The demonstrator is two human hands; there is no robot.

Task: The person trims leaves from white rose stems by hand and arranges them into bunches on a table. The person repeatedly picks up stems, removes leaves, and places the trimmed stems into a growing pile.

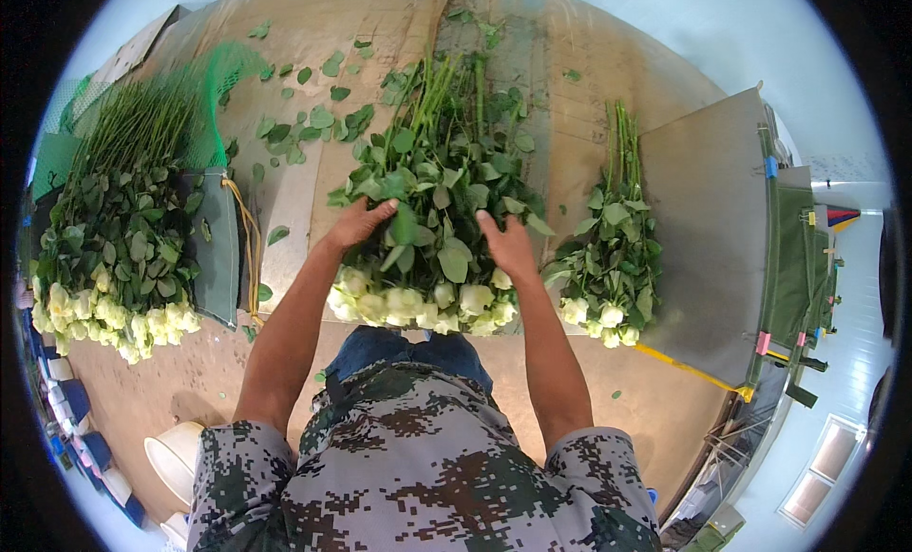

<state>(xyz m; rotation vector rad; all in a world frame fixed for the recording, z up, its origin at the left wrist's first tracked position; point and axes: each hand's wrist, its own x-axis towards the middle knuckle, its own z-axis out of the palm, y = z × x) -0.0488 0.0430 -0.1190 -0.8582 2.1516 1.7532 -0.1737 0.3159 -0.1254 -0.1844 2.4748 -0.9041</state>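
Note:
A pile of cut white roses (403, 304) lies on the table in front of me, blooms towards my body and green stems (436, 82) pointing away. At its left side my left hand (360, 223) rests among the leaves, thumb above them and most fingers hidden. My right hand (507, 244) is at the right side of the same pile, thumb raised and other fingers partly covered by foliage. Whether either hand grips stems cannot be seen. To the right lies a smaller bunch of white roses (618, 217), apart from my right hand.
On the left, a large bundle of white roses (135, 217) lies beside green netting (226, 96) and a grey panel with yellow cord (246, 231). Loose leaves (320, 117) litter the tabletop (285, 188). A grey board (705, 245) stands right; a pale bucket (174, 456) is on the floor.

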